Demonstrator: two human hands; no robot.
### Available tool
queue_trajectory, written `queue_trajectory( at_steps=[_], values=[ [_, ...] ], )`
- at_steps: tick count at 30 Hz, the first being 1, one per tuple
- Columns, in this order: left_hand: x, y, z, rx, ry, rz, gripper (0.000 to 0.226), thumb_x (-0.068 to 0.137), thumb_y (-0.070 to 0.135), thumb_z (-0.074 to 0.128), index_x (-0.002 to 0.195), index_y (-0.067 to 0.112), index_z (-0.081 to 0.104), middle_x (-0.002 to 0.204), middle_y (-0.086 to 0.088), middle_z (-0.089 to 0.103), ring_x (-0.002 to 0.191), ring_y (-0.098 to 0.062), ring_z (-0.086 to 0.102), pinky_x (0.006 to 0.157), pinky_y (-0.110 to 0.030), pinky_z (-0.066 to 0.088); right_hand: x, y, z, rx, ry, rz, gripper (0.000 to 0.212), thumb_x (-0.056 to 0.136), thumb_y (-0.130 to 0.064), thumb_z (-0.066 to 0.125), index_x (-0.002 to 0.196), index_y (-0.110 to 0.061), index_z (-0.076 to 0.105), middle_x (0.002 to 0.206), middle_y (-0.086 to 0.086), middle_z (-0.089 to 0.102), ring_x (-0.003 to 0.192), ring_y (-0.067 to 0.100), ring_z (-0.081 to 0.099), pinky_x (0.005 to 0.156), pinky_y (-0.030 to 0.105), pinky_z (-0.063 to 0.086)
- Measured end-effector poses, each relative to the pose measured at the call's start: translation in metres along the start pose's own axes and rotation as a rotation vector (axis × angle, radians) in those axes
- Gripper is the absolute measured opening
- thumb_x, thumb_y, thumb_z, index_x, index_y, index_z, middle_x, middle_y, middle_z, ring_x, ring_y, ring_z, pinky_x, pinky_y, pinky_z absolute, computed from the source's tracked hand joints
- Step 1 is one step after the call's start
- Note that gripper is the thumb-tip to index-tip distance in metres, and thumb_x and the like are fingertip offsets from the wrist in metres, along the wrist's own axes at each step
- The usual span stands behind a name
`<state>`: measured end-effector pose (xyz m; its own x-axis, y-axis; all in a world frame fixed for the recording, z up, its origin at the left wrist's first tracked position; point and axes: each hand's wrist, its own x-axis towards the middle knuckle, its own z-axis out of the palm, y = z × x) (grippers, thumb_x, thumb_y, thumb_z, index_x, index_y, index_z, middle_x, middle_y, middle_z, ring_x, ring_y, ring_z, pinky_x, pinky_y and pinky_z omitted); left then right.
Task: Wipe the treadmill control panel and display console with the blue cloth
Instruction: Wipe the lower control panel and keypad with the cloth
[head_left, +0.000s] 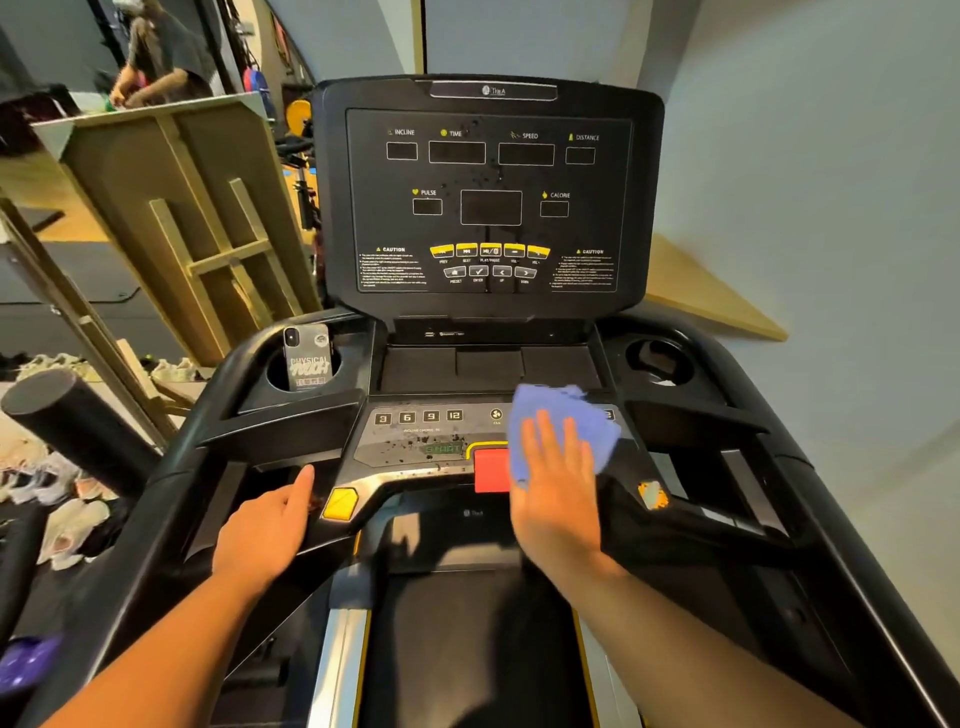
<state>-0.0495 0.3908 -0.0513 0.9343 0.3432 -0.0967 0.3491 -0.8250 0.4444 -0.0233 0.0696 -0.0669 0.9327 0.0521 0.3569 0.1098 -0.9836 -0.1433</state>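
Treadmill console, seen from the belt

Upright display console (488, 197) stands behind the low control panel (431, 441); a phone (307, 358) sits in the left cup holder (275, 376).

The one camera sits on my head, looking forward and down over my forearms from the treadmill deck. It is close: the control panel (415, 441) lies just below centre, the display console (488, 197) stands upright facing me, and the wide lens bends the side walls.
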Motion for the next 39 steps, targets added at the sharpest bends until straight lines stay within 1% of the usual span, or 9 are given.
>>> queue_trajectory(
  at_steps=[5, 8, 12, 18, 21, 25, 33, 36, 39],
  values=[
    [-0.003, 0.003, -0.002, -0.02, 0.004, 0.001, 0.067, 0.1, 0.062, 0.016, 0.092, 0.022, 0.07, 0.089, -0.004, 0.063, 0.087, -0.027, 0.056, 0.081, -0.041, 0.039, -0.004, 0.073, 0.0, -0.082, -0.071, -0.471, 0.07, 0.089, -0.027, 0.033, 0.158, -0.02, 0.023, 0.164, 0.0, 0.021, 0.152, 0.026, 0.016, 0.12, 0.044, 0.014],
    [-0.004, 0.003, -0.003, -0.028, 0.0, -0.005, 0.062, 0.1, 0.062, 0.017, 0.09, 0.026, 0.067, 0.088, -0.001, 0.059, 0.084, -0.023, 0.05, 0.08, -0.041, 0.038, -0.002, 0.116, -0.003, -0.054, -0.039, -0.317, 0.067, 0.096, -0.024, 0.03, 0.16, -0.021, 0.009, 0.166, 0.006, 0.018, 0.151, 0.027, 0.018, 0.116, 0.048, 0.023],
    [-0.002, 0.002, -0.001, -0.017, 0.01, 0.0, 0.066, 0.099, 0.063, 0.016, 0.083, 0.025, 0.067, 0.084, -0.002, 0.062, 0.082, -0.024, 0.053, 0.081, -0.042, 0.041, 0.0, 0.044, -0.005, -0.016, 0.042, 0.123, 0.064, 0.091, -0.025, 0.054, 0.15, -0.005, 0.039, 0.155, 0.018, 0.041, 0.146, 0.042, 0.031, 0.116, 0.053, 0.028],
    [-0.002, 0.0, 0.001, -0.026, 0.021, 0.032, 0.066, 0.098, 0.063, 0.016, 0.079, 0.025, 0.066, 0.082, -0.003, 0.064, 0.082, -0.025, 0.056, 0.08, -0.041, 0.042, -0.004, 0.052, -0.003, -0.06, -0.03, -0.398, 0.071, 0.088, -0.025, 0.046, 0.156, -0.014, 0.028, 0.162, 0.004, 0.029, 0.15, 0.03, 0.023, 0.121, 0.041, 0.007],
    [-0.002, -0.001, 0.001, -0.034, 0.026, 0.034, 0.067, 0.098, 0.063, 0.016, 0.07, 0.023, 0.062, 0.076, -0.003, 0.065, 0.08, -0.026, 0.061, 0.08, -0.042, 0.044, -0.002, 0.102, -0.006, -0.004, 0.031, -0.244, 0.065, 0.097, -0.024, 0.039, 0.157, -0.011, 0.017, 0.161, 0.005, 0.024, 0.144, 0.037, 0.035, 0.121, 0.038, 0.01],
    [-0.001, -0.002, 0.003, -0.045, 0.037, 0.046, 0.069, 0.097, 0.064, 0.016, 0.068, 0.023, 0.063, 0.073, 0.0, 0.064, 0.078, -0.025, 0.061, 0.079, -0.041, 0.045, 0.007, 0.068, -0.007, -0.078, 0.053, 0.118, 0.072, 0.088, -0.026, 0.071, 0.148, 0.001, 0.04, 0.154, 0.022, 0.04, 0.143, 0.043, 0.036, 0.117, 0.054, 0.029],
    [-0.001, -0.001, 0.002, -0.035, 0.039, 0.042, 0.068, 0.098, 0.064, 0.015, 0.078, 0.026, 0.067, 0.077, -0.001, 0.063, 0.08, -0.023, 0.058, 0.08, -0.042, 0.042, 0.016, 0.093, -0.006, -0.084, -0.121, -0.476, 0.08, 0.09, -0.027, 0.057, 0.159, -0.016, 0.019, 0.165, 0.006, 0.018, 0.154, 0.022, 0.003, 0.122, 0.041, 0.008],
    [-0.002, 0.002, -0.001, -0.026, 0.035, 0.039, 0.067, 0.099, 0.062, 0.016, 0.08, 0.024, 0.068, 0.073, 0.002, 0.06, 0.077, -0.021, 0.055, 0.079, -0.041, 0.04, 0.01, 0.124, -0.012, -0.06, -0.038, -0.349, 0.099, 0.083, -0.016, 0.065, 0.159, -0.01, 0.002, 0.159, 0.012, 0.026, 0.154, 0.021, 0.001, 0.122, 0.037, 0.007],
    [-0.002, 0.001, 0.0, -0.011, 0.045, 0.036, 0.066, 0.098, 0.064, 0.015, 0.081, 0.025, 0.066, 0.081, -0.002, 0.063, 0.081, -0.025, 0.057, 0.082, -0.043, 0.042, 0.005, 0.071, -0.004, 0.025, 0.062, -0.039, 0.078, 0.089, -0.023, 0.067, 0.153, -0.001, 0.029, 0.157, 0.017, 0.035, 0.148, 0.036, 0.026, 0.123, 0.045, 0.015]
  ],
)
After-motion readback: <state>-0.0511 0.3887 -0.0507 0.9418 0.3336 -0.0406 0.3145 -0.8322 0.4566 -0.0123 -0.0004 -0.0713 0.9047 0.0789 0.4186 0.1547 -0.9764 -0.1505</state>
